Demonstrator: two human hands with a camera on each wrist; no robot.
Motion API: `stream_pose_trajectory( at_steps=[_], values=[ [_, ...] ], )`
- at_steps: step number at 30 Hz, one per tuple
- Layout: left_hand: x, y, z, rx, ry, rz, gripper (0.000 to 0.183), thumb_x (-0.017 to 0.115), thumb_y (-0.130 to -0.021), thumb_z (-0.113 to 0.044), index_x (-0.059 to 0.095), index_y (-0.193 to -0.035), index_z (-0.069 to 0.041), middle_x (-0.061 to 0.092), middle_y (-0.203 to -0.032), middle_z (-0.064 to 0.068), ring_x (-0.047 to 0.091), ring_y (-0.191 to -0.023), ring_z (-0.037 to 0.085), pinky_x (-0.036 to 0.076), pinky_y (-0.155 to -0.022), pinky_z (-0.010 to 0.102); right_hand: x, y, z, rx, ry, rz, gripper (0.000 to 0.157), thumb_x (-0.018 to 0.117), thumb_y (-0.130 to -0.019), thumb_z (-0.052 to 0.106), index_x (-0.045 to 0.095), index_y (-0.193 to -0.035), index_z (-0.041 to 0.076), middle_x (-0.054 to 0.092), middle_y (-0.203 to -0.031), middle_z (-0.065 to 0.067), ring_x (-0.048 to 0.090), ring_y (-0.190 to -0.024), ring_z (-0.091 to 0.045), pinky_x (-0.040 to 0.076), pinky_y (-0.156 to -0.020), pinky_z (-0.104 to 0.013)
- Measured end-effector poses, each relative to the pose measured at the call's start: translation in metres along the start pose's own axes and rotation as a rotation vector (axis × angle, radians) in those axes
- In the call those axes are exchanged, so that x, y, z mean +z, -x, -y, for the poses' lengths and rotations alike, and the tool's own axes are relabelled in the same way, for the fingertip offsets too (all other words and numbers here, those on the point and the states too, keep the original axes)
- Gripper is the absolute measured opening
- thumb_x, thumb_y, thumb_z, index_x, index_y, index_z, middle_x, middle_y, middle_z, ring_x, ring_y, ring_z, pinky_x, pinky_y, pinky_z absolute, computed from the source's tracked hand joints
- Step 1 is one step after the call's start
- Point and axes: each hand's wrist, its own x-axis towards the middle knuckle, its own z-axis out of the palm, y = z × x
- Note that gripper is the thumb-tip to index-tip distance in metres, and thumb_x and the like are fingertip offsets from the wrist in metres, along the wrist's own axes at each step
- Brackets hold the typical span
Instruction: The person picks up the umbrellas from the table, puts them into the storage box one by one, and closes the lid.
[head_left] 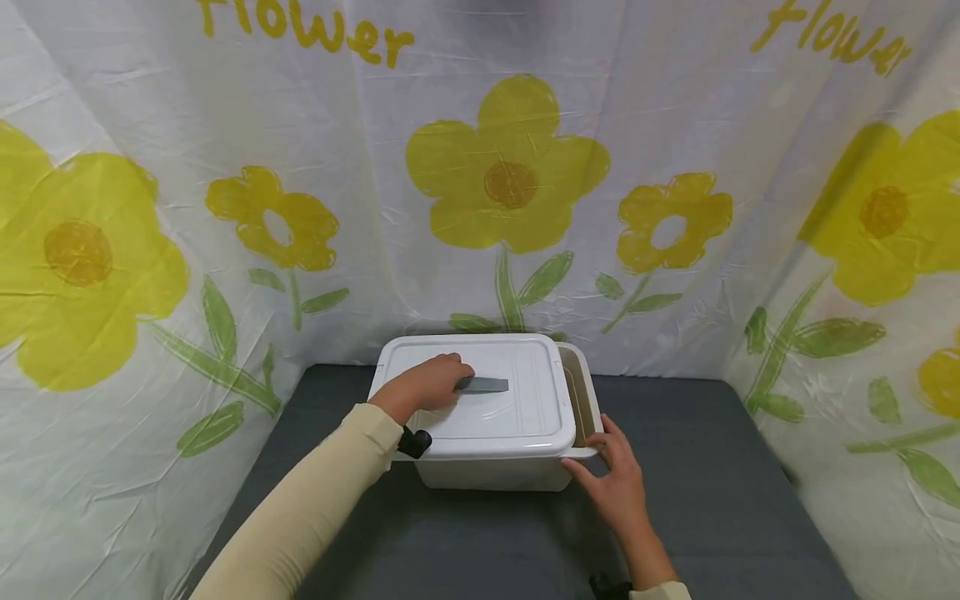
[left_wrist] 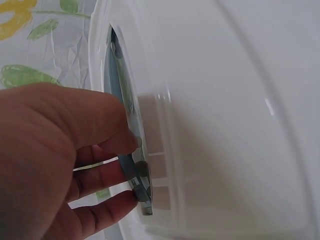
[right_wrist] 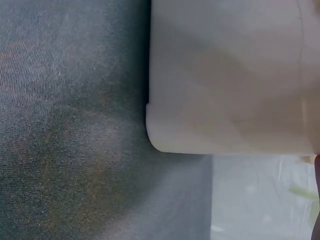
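Note:
A white storage box (head_left: 491,475) stands on the dark table. Its white lid (head_left: 532,421) sits shifted to the left, so a strip of the box's inside shows along the right end. My left hand (head_left: 423,385) holds the grey handle (head_left: 487,384) on top of the lid. In the left wrist view, thumb and fingers pinch that handle (left_wrist: 115,75) against the glossy lid (left_wrist: 225,110). At the near right corner, my right hand (head_left: 618,483) grips the box rim between thumb and fingers. The right wrist view shows mostly the box wall (right_wrist: 225,90), with the hand nearly out of frame.
Dark grey cloth covers the table (head_left: 690,467) around the box. Behind and on both sides hangs a white curtain (head_left: 375,250) printed with yellow flowers, close to the box's back.

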Motion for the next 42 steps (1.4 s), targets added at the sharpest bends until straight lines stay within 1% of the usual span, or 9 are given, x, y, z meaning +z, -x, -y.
stream_pose_trajectory(
  at_steps=[6,11,13,16,19,22,31,37,42],
  values=[
    [0.0,-0.006,-0.004,0.001,-0.011,0.001,0.031,0.06,-0.091,-0.007,0.063,-0.122,-0.008,0.06,-0.105,0.009,0.054,-0.094,0.021,0.045,-0.089,0.038,-0.002,0.001,0.004,-0.04,0.079,-0.037,0.052,0.087,-0.068,0.013,0.061,-0.113,0.01,0.049,-0.143,-0.011,0.05,-0.129,-0.029,0.048,-0.097,-0.04],
    [0.001,-0.01,-0.008,0.023,-0.016,-0.001,0.029,0.06,-0.091,-0.006,0.064,-0.119,-0.009,0.059,-0.103,0.009,0.054,-0.092,0.02,0.045,-0.088,0.037,-0.001,0.003,0.004,-0.123,0.151,-0.064,0.06,0.087,-0.066,0.012,0.062,-0.12,0.011,0.051,-0.14,-0.015,0.053,-0.123,-0.034,0.047,-0.088,-0.051],
    [0.0,-0.012,-0.011,0.034,-0.009,-0.004,0.027,0.06,-0.09,-0.005,0.064,-0.117,-0.009,0.059,-0.102,0.009,0.053,-0.091,0.02,0.045,-0.087,0.038,-0.001,0.003,0.004,-0.151,0.16,-0.071,0.062,0.087,-0.065,0.011,0.062,-0.122,0.013,0.051,-0.139,-0.015,0.053,-0.122,-0.034,0.047,-0.087,-0.049],
    [-0.001,-0.014,-0.015,0.044,-0.019,-0.006,0.027,0.06,-0.09,-0.004,0.064,-0.116,-0.009,0.06,-0.102,0.009,0.053,-0.091,0.02,0.045,-0.087,0.037,-0.002,0.002,0.004,-0.203,0.189,-0.074,0.065,0.087,-0.065,0.01,0.063,-0.125,0.017,0.051,-0.14,-0.015,0.054,-0.122,-0.032,0.047,-0.09,-0.033],
    [-0.001,-0.017,-0.019,0.051,-0.032,-0.012,0.027,0.059,-0.09,-0.004,0.065,-0.116,-0.009,0.06,-0.102,0.009,0.054,-0.091,0.02,0.045,-0.088,0.037,-0.003,0.001,0.006,-0.264,0.199,-0.069,0.064,0.086,-0.065,0.008,0.065,-0.124,0.019,0.052,-0.14,-0.015,0.053,-0.124,-0.031,0.038,-0.095,-0.012],
    [-0.002,-0.02,-0.023,0.059,-0.034,-0.014,0.027,0.059,-0.09,-0.004,0.065,-0.116,-0.009,0.06,-0.102,0.009,0.054,-0.091,0.021,0.045,-0.088,0.037,-0.005,0.0,0.008,-0.313,0.2,-0.061,0.06,0.086,-0.065,0.007,0.067,-0.121,0.018,0.052,-0.139,-0.015,0.05,-0.128,-0.031,0.029,-0.098,-0.003],
    [0.001,-0.025,-0.032,0.043,-0.011,-0.002,0.03,0.059,-0.091,-0.005,0.064,-0.12,-0.009,0.06,-0.106,0.01,0.056,-0.097,0.023,0.045,-0.092,0.038,-0.008,0.001,0.008,-0.314,0.141,-0.071,0.052,0.085,-0.064,0.004,0.07,-0.112,0.014,0.055,-0.136,-0.017,0.049,-0.128,-0.038,0.025,-0.101,-0.001],
    [0.005,-0.024,-0.031,0.011,0.011,0.002,0.032,0.057,-0.093,-0.005,0.063,-0.124,-0.009,0.061,-0.112,0.01,0.057,-0.105,0.024,0.045,-0.095,0.038,-0.007,0.002,0.003,-0.331,0.125,-0.075,0.052,0.085,-0.065,0.003,0.07,-0.113,0.014,0.055,-0.134,-0.018,0.05,-0.126,-0.04,0.025,-0.103,-0.002],
    [0.009,-0.026,-0.028,0.019,0.008,-0.024,0.032,0.057,-0.093,-0.006,0.063,-0.124,-0.01,0.061,-0.112,0.01,0.058,-0.106,0.025,0.045,-0.095,0.038,-0.009,0.0,0.002,-0.332,0.123,-0.08,0.052,0.085,-0.065,0.002,0.07,-0.113,0.014,0.055,-0.135,-0.017,0.05,-0.126,-0.041,0.025,-0.103,-0.002]
  ],
)
